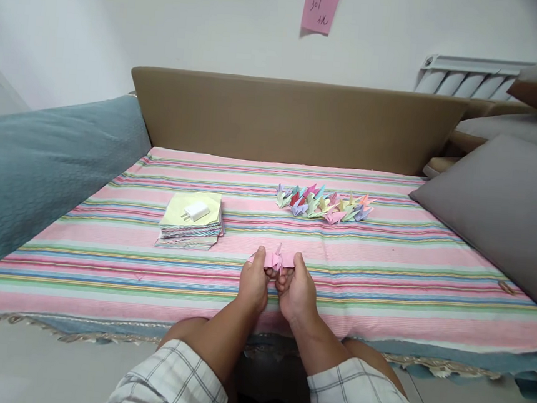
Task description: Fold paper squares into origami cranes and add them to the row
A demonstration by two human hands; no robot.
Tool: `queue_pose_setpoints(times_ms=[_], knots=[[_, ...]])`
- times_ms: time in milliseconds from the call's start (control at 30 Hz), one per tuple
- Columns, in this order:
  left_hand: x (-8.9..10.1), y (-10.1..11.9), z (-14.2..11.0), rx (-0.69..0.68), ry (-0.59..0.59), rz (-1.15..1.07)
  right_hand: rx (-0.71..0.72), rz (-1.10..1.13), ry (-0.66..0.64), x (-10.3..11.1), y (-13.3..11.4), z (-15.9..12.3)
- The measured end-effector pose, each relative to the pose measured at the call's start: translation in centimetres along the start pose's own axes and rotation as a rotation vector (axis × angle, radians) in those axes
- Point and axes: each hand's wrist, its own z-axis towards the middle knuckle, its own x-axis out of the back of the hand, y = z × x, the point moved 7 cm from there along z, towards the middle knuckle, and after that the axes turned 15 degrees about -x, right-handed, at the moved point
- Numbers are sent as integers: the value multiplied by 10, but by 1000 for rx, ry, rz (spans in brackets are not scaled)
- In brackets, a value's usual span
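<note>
Between my hands is a pink paper crane [278, 261], its wings spread to both sides and one point sticking up. My left hand [255, 282] pinches one wing, thumb on top and fingers curled beneath. The other wing is pinched the same way by my right hand [297, 289]. Both hands are just above the near part of the striped cloth [117, 263]. Beyond them, to the right, a cluster of folded paper cranes [318, 204] in many colours sits on the cloth.
To the left lies a stack of square paper sheets [188, 232] with a white charger plug [195, 211] on top. A blue-covered armrest [56, 158] bounds the left side, grey cushions [498, 203] the right. Behind stands a brown backrest [294, 122]. A small brown loop [506, 287] lies at right.
</note>
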Motion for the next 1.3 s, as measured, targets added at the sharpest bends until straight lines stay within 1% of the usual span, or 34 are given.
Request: queue_pose_setpoints(times_ms=[133, 233, 300, 400, 600, 700, 800, 867, 933, 1000, 1067, 1167, 1300], knots=[[5, 4, 1, -46, 91, -38, -58, 77, -30, 0, -1, 1], [5, 5, 2, -17, 88, -83, -117, 122, -72, -2, 0, 0], [4, 5, 2, 1, 77, -98, -132, 135, -79, -3, -1, 0], [4, 5, 2, 19, 71, -122, -130, 137, -63, -1, -5, 1], [7, 5, 3, 63, 144, -200, -123, 169, -65, 3, -12, 2], [5, 4, 1, 121, 127, -245, -112, 176, -70, 4, -14, 3], [2, 3, -1, 159, 97, -266, -90, 117, -66, 4, -16, 5], [0, 4, -1, 141, 73, -267, -62, 62, -64, 5, -19, 5], [0, 6, 0, 94, 60, -263, -16, 26, -50, 6, -22, 5], [1, 7, 1, 52, 64, -254, 82, -4, -14, 10, -29, 3], [2, 8, 2, 25, 74, -240, 224, -54, 19, 13, -37, -2], [1, 9, 3, -16, 63, -224, 392, -198, -14, 10, -44, -9], [-2, 10, 1, -51, 8, -205, 467, -387, -54, 5, -43, -9]])
